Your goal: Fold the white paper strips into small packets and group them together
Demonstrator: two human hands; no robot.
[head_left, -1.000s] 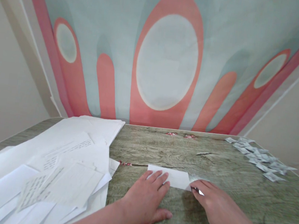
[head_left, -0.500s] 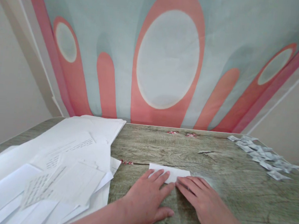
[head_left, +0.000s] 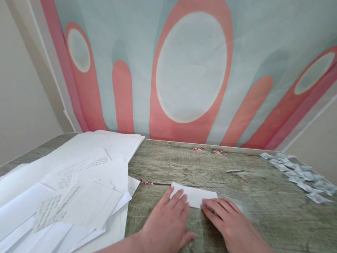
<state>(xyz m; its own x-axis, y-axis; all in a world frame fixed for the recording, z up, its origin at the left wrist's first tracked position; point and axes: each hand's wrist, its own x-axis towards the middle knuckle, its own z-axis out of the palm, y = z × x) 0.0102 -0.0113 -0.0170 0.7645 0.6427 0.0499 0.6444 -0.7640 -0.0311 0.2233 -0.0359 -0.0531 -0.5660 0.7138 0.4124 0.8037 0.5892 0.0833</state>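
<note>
- My left hand point(head_left: 167, 222) lies palm down with fingers extended and a little apart, the tips on the left part of a white paper strip point(head_left: 196, 196). Thumb out to the side, off the paper. Nothing gripped here; the fingers hold the strip down by contact only.
- My right hand point(head_left: 230, 224) has its fingers close together and bent, tips at the strip's lower right edge. A small dark spot shows between thumb and forefinger; I cannot tell whether it is an object or shadow, nor whether anything is pinched.
- Strip: flat on the wood-grain tabletop point(head_left: 182, 163), in front of me, long side running left to right. Its middle lies bare between my hands. Number of layers not readable.
- Left of my left forearm: a broad, loose pile of white paper sheets point(head_left: 95, 139), with a printed slip point(head_left: 48, 210) among the top layers.
- Far right, near the table edge: a cluster of small pale pointed pieces point(head_left: 299, 175), some overlapping. Material uncertain.
- Progress, my judgement: the pointed pieces look already shaped and set aside. The strip is flat and unlike them, so work on it seems incomplete. Plenty of flat paper remains in the pile.
</note>
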